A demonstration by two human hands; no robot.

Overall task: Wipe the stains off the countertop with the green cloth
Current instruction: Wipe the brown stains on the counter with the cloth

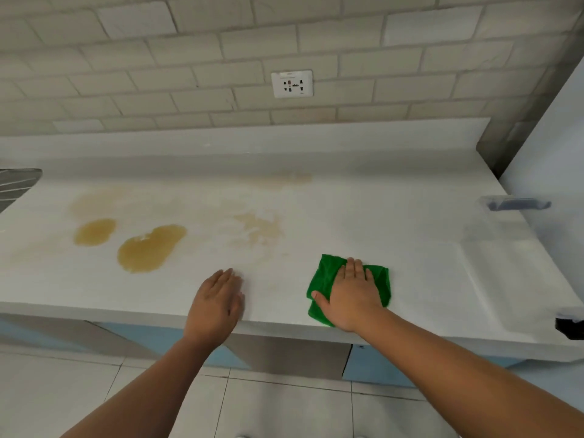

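Observation:
A folded green cloth (325, 276) lies flat on the white countertop (395, 222) near its front edge. My right hand (350, 295) presses on the cloth with straight fingers. My left hand (218, 300) rests flat on the bare counter to the cloth's left. Two wet yellow-brown puddles, a large one (148, 249) and a small one (94, 231), sit at the left. A paler smeared stain (260, 227) lies in the middle, and faint stains show at the back (287, 178) and back left (94, 200).
A metal sink drainer (15, 184) is at the far left edge. A clear plastic container with a grey handle (515, 205) stands at the right beside a white appliance (556, 153). A wall socket (292, 83) sits on the tiled wall. A black object (568, 327) is at the counter's right front corner.

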